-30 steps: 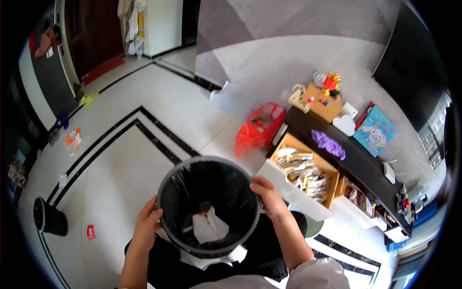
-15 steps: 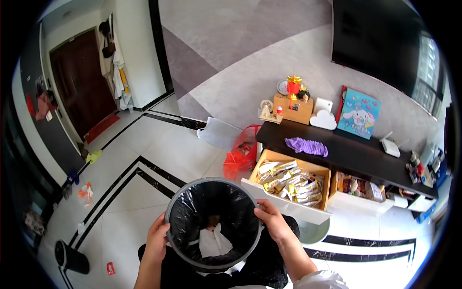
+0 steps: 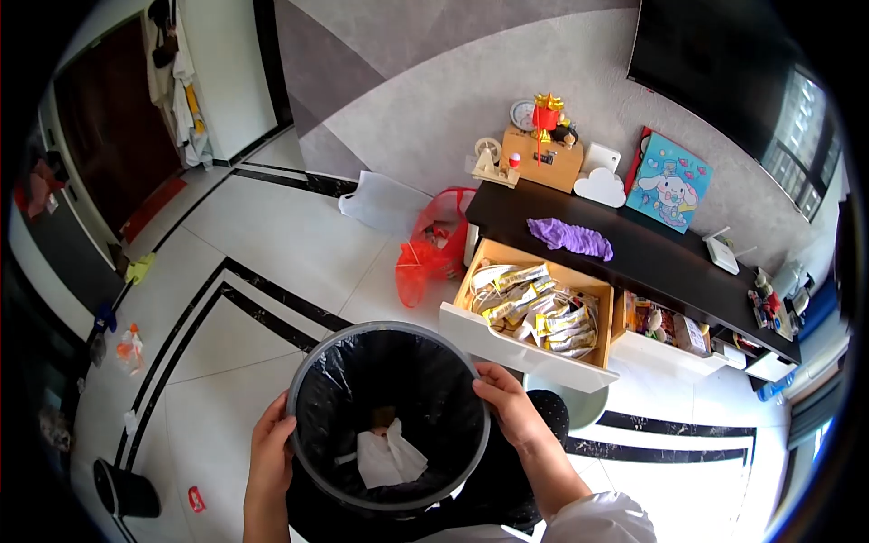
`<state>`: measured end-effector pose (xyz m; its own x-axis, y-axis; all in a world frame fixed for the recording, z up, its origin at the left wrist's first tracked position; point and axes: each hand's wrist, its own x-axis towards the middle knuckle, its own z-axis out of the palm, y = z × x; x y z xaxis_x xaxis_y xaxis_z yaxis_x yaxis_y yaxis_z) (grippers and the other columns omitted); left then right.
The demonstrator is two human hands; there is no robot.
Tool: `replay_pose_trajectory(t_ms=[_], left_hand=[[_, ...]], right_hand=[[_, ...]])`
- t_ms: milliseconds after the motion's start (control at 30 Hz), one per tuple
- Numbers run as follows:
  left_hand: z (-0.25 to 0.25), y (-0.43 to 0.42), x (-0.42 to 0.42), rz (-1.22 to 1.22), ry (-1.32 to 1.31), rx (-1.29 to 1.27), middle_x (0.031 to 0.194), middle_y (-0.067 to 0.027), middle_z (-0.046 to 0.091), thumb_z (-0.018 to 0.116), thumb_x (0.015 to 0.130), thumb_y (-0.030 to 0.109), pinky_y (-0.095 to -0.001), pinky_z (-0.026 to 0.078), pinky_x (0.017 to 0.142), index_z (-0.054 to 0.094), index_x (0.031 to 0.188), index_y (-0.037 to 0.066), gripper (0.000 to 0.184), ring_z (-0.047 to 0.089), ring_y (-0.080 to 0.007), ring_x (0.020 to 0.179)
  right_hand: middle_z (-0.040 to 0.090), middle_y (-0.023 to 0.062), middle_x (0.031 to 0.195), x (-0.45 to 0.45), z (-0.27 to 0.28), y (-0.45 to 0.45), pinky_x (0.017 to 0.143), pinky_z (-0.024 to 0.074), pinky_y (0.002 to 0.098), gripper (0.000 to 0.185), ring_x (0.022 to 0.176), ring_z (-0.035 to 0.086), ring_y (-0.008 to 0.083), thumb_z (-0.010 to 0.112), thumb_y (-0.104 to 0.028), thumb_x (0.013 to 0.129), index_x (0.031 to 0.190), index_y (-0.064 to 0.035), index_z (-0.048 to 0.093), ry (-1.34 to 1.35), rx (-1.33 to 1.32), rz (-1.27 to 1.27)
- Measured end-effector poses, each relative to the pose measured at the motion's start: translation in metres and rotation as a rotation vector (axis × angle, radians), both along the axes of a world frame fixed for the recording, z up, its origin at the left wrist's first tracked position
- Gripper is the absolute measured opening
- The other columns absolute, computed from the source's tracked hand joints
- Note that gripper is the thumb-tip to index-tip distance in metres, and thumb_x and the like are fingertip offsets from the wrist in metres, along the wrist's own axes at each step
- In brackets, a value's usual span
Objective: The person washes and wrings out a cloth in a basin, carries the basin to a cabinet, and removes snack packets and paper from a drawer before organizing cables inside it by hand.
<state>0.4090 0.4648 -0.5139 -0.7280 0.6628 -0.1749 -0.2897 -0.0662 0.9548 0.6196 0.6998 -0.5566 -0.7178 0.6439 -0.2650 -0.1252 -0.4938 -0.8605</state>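
Observation:
Both hands grip the grey rim of a round trash can (image 3: 301, 434) lined with a black plastic bag (image 3: 362, 385). On the left side of the rim is my left hand (image 3: 271, 443), thumb over the edge. Opposite it, my right hand (image 3: 507, 403) closes on the rim, its thumb on top too. Down inside the bag lies a crumpled white tissue (image 3: 391, 455), with a small brownish scrap beside it. The can is held above my lap, tilted so that I look into it; my fingers under the rim are partly hidden.
Ahead right, an open drawer (image 3: 525, 351) full of yellow-and-white packets juts from a dark cabinet (image 3: 652, 269). A red plastic bag (image 3: 421, 262) sits beside it. A pale green basin (image 3: 588, 409) is under the drawer. A small black bin (image 3: 127, 490) and a red wrapper (image 3: 196, 499) are at left.
The view has turned, so the surroundings shift left and mostly up. The trash can, still in both hands, appears slightly larger and further left in view.

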Motion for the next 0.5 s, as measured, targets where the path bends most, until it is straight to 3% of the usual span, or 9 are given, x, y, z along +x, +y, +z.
replay_pose_trajectory(t_ms=[167, 300, 500], left_hand=[[-0.019, 0.037, -0.049, -0.15, -0.028, -0.023, 0.122, -0.0141, 0.054, 0.046, 0.086, 0.005, -0.0293, 0.043, 0.093, 0.04, 0.132, -0.006, 0.048, 0.054, -0.0192, 0.11], [-0.02, 0.073, -0.075, -0.24, -0.044, -0.012, 0.123, -0.0135, 0.053, 0.045, 0.086, 0.003, -0.029, 0.043, 0.093, 0.04, 0.133, -0.005, 0.048, 0.054, -0.0186, 0.111], [-0.01, 0.12, -0.108, -0.314, -0.012, -0.015, 0.123, -0.0117, 0.054, 0.045, 0.086, 0.006, -0.0282, 0.044, 0.092, 0.04, 0.133, -0.004, 0.048, 0.055, -0.0172, 0.109]], right_hand=[[0.06, 0.0021, 0.093, -0.01, -0.004, 0.009, 0.076, 0.0391, 0.0211, 0.028, 0.083, 0.053, 0.0072, 0.053, -0.008, 0.09, 0.117, 0.0005, 0.05, -0.077, 0.039, -0.071], [0.06, 0.0068, 0.106, -0.019, -0.007, 0.025, 0.091, 0.0409, 0.026, 0.033, 0.1, 0.056, 0.0131, 0.05, -0.007, 0.09, 0.122, 0.0014, 0.045, -0.098, 0.041, -0.122], [0.06, 0.006, 0.104, -0.036, -0.01, 0.04, 0.089, 0.0401, 0.0251, 0.035, 0.099, 0.055, 0.0122, 0.052, -0.008, 0.091, 0.123, 0.0014, 0.045, -0.098, 0.047, -0.261]])
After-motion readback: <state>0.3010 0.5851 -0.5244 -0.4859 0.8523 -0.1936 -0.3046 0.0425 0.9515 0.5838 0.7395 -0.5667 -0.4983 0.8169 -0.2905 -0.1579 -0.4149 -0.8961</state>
